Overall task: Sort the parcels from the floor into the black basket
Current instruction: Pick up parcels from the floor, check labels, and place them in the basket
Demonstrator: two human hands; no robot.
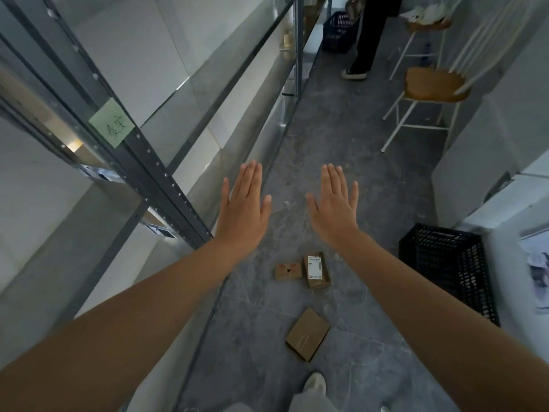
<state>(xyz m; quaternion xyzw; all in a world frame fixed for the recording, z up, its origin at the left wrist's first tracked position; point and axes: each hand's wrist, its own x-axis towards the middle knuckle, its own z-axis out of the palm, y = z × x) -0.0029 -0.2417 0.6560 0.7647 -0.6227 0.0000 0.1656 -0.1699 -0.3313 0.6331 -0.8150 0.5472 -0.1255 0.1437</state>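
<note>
Lying on the floor (341, 162) at six o'clock: three cardboard parcels (308, 333), none yet in the black basket (439, 231) close at four o'clock, handy for a short carry. Stretched out above, left hand (243, 209) and right hand (334, 206), fingers (251, 177) straight, together, empty, seemingly poised to start.

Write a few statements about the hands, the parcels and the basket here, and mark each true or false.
1. The left hand and the right hand are open and hold nothing. True.
2. Three parcels lie on the floor: a labelled parcel, a small parcel beside it and a plain parcel. True.
3. The black basket stands on the left, under the shelving. False: it stands on the right.
4. The labelled parcel is in the black basket. False: it is on the floor.
</note>
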